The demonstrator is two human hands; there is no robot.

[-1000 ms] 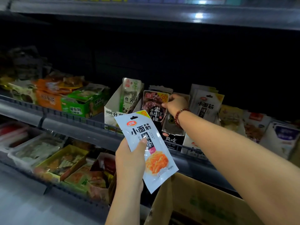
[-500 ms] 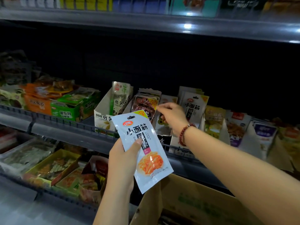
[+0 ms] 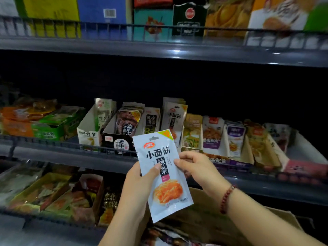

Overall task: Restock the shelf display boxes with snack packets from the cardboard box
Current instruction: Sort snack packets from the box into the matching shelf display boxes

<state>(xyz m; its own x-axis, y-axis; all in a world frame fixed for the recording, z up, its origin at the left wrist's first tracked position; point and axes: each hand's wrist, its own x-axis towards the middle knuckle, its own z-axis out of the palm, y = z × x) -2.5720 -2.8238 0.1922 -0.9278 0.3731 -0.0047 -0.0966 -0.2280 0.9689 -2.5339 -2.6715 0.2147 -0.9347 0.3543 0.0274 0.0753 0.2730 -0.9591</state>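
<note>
A white snack packet with black lettering and an orange food picture is upright in front of the middle shelf. My left hand grips its left edge, thumb across the front. My right hand, with a red bead bracelet on the wrist, pinches its right edge. Behind it on the shelf, a display box holds matching white packets, next to a black display box of dark packets. The open cardboard box lies below my arms, mostly hidden.
The middle shelf rail carries more display boxes: a white one, green and orange ones to the left, purple and tan packets to the right. A lower shelf holds trays. An upper shelf overhangs.
My right hand left the shelf packets and came down to pinch the right edge of the white packet. The view tilted upward, showing the top shelf.
</note>
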